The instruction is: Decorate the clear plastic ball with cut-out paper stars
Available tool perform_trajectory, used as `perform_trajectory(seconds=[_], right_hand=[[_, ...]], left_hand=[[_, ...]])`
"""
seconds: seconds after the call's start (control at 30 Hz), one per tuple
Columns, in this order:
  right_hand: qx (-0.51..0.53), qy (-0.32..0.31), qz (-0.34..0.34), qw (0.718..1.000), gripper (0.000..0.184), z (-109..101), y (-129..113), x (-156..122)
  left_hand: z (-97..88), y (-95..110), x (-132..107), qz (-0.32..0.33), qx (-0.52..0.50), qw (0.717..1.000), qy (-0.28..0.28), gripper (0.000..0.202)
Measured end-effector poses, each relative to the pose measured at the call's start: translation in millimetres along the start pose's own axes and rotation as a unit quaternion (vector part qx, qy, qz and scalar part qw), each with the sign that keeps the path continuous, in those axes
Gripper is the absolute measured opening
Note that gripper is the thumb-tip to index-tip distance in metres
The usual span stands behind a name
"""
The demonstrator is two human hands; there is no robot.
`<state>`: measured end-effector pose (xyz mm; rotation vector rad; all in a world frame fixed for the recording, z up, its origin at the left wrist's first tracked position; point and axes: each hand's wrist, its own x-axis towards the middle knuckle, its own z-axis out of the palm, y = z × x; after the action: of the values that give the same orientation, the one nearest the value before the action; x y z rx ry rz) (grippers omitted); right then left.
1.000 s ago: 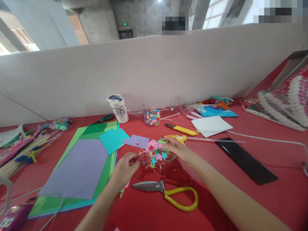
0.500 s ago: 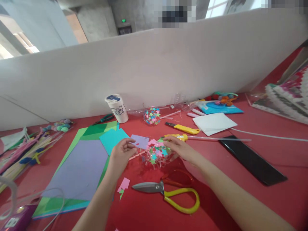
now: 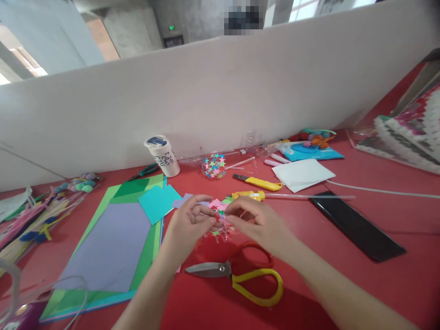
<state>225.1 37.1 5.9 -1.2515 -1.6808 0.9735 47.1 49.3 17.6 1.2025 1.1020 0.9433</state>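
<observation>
The left hand [image 3: 190, 222] and right hand [image 3: 256, 220] are curled, fingertips close together, over a star-covered ball [image 3: 225, 229] on the red tabletop [image 3: 192, 302]; I cannot tell whether either pinches anything. Scissors [image 3: 225, 269] lie nearer the wearer. Beyond the ball, a yellow glue gun [image 3: 249, 196] bears a white label, too small to read. Farther back, a white lidded tumbler [image 3: 164, 158] carries dark lettering, not legible here, and a blue packet [image 3: 311, 152] shows no readable brand.

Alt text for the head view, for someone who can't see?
The left hand and right hand are close together at a cluster of paper stars on a red table. Scissors lie nearer; coloured sheets lie left, a yellow glue gun beyond.
</observation>
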Motion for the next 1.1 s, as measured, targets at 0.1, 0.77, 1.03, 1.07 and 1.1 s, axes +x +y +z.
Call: perform_trajectory(seconds=[0.1,0.77,1.03,1.07,1.1], right_hand=[[0.025,-0.009,-0.019,0.999,0.011,9,-7,-7],[-0.288,0.011,-0.301,0.909,0.01,5,-1,-36],[-0.423,-0.196,-0.133,0.875,0.007,15,35,-75],[-0.419,-0.193,-0.128,0.878,0.009,17,38,-77],[-0.41,-0.195,-0.122,0.883,0.011,18,40,-78]], left_hand=[[11.0,-1,-8,0.021,0.028,0.999,0.002,0.04],[4.8,-10,-18,-0.054,-0.06,0.996,-0.048,0.013],[-12.0,-16,-37,-0.063,-0.003,0.998,-0.005,0.014],[-12.7,-17,-39,-0.064,0.002,0.998,0.004,0.014],[-13.5,-19,-41,-0.066,0.006,0.998,0.01,0.015]])
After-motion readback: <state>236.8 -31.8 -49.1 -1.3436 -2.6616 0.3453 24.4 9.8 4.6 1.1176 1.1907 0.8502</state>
